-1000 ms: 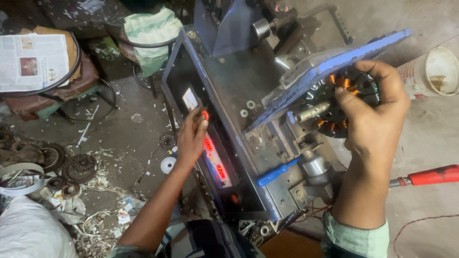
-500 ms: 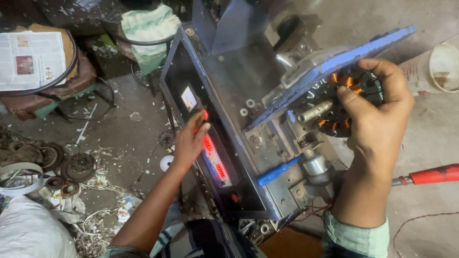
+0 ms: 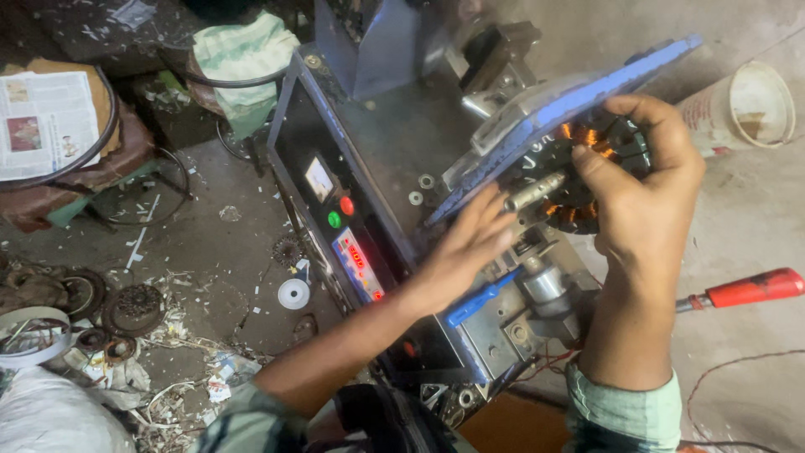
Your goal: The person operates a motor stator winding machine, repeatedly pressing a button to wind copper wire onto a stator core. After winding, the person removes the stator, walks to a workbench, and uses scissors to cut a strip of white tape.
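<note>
Right hand (image 3: 641, 197) grips stator (image 3: 579, 180) on shaft (image 3: 537, 191); left hand (image 3: 465, 252), open, reaches beside it. Best kept square.

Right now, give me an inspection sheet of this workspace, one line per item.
Surface: grey metal machine top, two loose washers on it.
Job's things: stator with copper windings on the machine's shaft, under a blue-edged plate.
Clutter: white tape roll, round metal parts, scraps, newspaper on the floor.
Grippers: right hand grips the stator; left hand open, fingers reaching toward the shaft.
Cables: thin red wire on the floor at right; black loops at left.
Surroundings: red-handled tool, white cup, green cloth, control panel with red and green buttons.
</note>
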